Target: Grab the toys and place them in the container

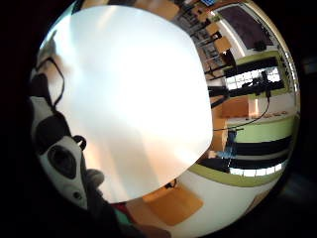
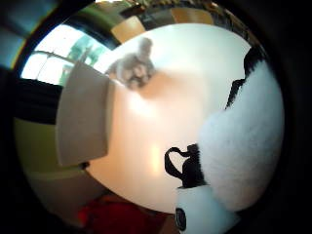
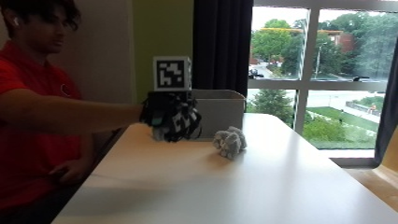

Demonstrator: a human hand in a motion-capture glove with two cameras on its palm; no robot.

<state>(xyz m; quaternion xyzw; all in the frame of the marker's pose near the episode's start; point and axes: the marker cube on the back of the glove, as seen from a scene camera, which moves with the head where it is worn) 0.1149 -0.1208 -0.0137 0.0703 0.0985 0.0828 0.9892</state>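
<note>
Gloved right hand (image 3: 171, 119) with fingers clamped on a fluffy black-and-white plush toy (image 2: 243, 141).
A small grey plush elephant (image 3: 229, 142) stands just beside the hand, before the grey rectangular container (image 3: 214, 109).

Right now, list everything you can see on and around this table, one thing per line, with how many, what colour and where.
black and white plush toy: one, black and white, held in the gloved hand above the table near the box.
grey plush toy: one, grey, standing on the table just in front of the box.
box: one, pale grey, on the far end of the table, open top.
table: one, white, running from the camera toward the window.
window: one, behind the table, trees and a street outside.
curtain: one, dark, beside the window.
right hand: one, black glove, fingers curled round the black and white plush toy.
</note>
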